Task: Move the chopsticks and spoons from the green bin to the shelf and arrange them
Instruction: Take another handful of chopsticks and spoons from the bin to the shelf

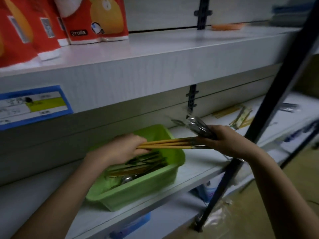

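A green bin (138,190) sits on the white shelf (198,171), holding several dark and yellow chopsticks and a metal spoon (126,179). Above the bin, a bundle of yellow chopsticks (165,144) lies level between my hands. My left hand (124,147) grips its left end. My right hand (229,142) grips its right end and also holds a clear-wrapped pack of dark utensils (198,125) that sticks up to the left. Further right on the shelf lie packs of yellow chopsticks (238,116).
A dark metal post (259,121) slants down across the right side, in front of the shelf. The shelf above carries red tissue packs (96,19) and an orange item (227,26). A blue label (32,105) sticks to that shelf's front edge. Blue items sit below.
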The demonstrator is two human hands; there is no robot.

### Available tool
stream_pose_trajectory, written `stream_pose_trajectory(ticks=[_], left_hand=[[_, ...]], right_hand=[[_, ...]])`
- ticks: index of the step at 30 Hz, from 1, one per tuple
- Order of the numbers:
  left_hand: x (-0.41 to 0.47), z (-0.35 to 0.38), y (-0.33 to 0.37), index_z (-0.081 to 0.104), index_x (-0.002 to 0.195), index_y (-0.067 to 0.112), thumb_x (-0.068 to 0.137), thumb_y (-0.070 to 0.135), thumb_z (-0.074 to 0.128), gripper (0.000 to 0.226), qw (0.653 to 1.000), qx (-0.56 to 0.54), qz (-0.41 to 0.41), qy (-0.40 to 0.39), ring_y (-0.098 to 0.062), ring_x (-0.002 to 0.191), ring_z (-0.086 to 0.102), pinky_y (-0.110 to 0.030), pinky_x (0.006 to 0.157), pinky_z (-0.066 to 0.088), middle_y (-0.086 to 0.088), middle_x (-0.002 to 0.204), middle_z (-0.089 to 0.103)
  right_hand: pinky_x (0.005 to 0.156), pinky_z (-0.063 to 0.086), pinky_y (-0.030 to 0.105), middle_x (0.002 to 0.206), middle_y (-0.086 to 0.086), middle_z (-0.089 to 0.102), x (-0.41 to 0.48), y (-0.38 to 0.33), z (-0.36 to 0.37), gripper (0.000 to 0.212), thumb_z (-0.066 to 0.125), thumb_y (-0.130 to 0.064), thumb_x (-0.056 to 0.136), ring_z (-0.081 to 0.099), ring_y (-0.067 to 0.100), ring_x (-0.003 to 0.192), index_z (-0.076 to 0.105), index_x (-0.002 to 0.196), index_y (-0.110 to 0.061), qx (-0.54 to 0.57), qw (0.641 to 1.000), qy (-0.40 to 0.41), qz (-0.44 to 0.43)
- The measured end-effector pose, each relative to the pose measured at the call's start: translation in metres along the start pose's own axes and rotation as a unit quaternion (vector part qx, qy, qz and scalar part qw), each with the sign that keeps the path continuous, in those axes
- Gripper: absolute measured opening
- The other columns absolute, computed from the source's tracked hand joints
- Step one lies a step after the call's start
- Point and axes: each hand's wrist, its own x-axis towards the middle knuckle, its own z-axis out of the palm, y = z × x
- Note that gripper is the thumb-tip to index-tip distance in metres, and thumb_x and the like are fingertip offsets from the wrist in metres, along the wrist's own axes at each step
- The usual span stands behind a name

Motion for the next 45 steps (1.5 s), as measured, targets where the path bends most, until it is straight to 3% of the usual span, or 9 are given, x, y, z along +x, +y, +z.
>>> stream_pose_trajectory(ticks=[5,9,12,15,18,21,25,34,45], left_hand=[[0.023,-0.002,0.055,0.057,0.081,0.037,0.089,0.041,0.053,0.010,0.998,0.037,0.051,-0.001,-0.007,0.071,0.053,-0.028,0.067,0.043,0.014,0.072,0.052],[0.046,0.004,0.111,0.063,0.101,0.029,0.089,0.046,0.048,0.025,0.996,0.065,0.065,0.002,-0.011,0.081,0.055,-0.030,0.070,0.046,0.006,0.089,0.061],[0.065,0.016,0.157,0.060,0.095,0.029,0.089,0.049,0.047,0.024,0.994,0.060,0.086,0.000,-0.010,0.076,0.053,-0.028,0.065,0.043,0.007,0.084,0.057],[0.087,0.038,0.204,0.055,0.087,0.036,0.090,0.048,0.047,0.015,0.993,0.055,0.107,-0.006,-0.015,0.080,0.055,-0.032,0.067,0.044,0.008,0.083,0.056],[0.110,0.065,0.251,0.058,0.093,0.033,0.092,0.042,0.047,0.015,0.994,0.026,0.101,-0.019,-0.013,0.079,0.053,-0.029,0.065,0.037,0.007,0.084,0.055],[0.138,0.089,0.292,0.060,0.103,0.023,0.092,0.043,0.046,0.027,0.995,0.029,0.088,-0.038,-0.021,0.087,0.059,-0.035,0.074,0.047,-0.002,0.096,0.063],[0.179,0.107,0.331,0.058,0.107,0.019,0.094,0.044,0.043,0.032,0.997,0.048,0.058,-0.020,-0.025,0.094,0.059,-0.032,0.070,0.041,-0.007,0.105,0.061],[0.303,0.124,0.364,0.057,0.103,0.015,0.094,0.043,0.041,0.034,0.997,0.026,-0.023,0.061,-0.030,0.099,0.058,-0.036,0.075,0.045,-0.009,0.109,0.062],[0.445,0.137,0.334,0.060,0.111,0.015,0.096,0.030,0.044,0.027,0.981,0.081,-0.161,0.077,-0.027,0.102,0.061,-0.033,0.077,0.046,-0.008,0.111,0.065]], right_hand=[[0.057,0.042,0.022,0.068,0.000,0.058,-0.049,0.037,-0.030,0.004,0.056,-0.029,0.088,0.054,0.004,0.058,0.059,0.087,-0.025,-0.015,0.999,0.022,0.034],[0.061,0.046,0.020,0.073,0.000,0.062,-0.090,0.074,-0.059,0.003,0.059,-0.027,0.088,0.058,0.000,0.065,0.061,0.087,-0.025,-0.025,0.997,0.042,0.057],[0.055,0.041,0.017,0.068,-0.003,0.057,-0.124,0.108,-0.084,0.007,0.059,-0.027,0.088,0.053,-0.001,0.058,0.062,0.087,-0.020,-0.024,0.994,0.061,0.091],[0.063,0.046,0.029,0.074,0.000,0.062,-0.159,0.149,-0.111,0.002,0.061,-0.029,0.086,0.058,0.010,0.067,0.061,0.085,-0.028,-0.024,0.989,0.089,0.119],[0.057,0.040,0.014,0.066,-0.003,0.058,-0.188,0.186,-0.134,0.010,0.061,-0.027,0.087,0.053,-0.003,0.058,0.057,0.077,-0.030,-0.029,0.982,0.113,0.148],[0.053,0.036,0.016,0.063,-0.002,0.051,-0.212,0.219,-0.154,0.011,0.058,-0.026,0.088,0.045,0.004,0.053,0.058,0.079,-0.020,-0.025,0.976,0.121,0.180],[0.056,0.035,0.023,0.062,0.000,0.050,-0.229,0.261,-0.175,0.018,0.058,-0.025,0.089,0.044,0.011,0.055,0.059,0.080,-0.010,0.011,0.964,0.154,0.218],[0.064,0.041,0.030,0.068,0.001,0.055,-0.208,0.340,-0.215,0.015,0.058,-0.024,0.089,0.051,0.016,0.065,0.058,0.079,-0.012,0.059,0.952,0.187,0.237],[0.060,0.040,0.016,0.074,-0.004,0.058,-0.096,0.457,-0.275,0.005,0.058,-0.023,0.089,0.054,0.007,0.066,0.058,0.085,-0.020,0.052,0.967,0.133,0.210]])
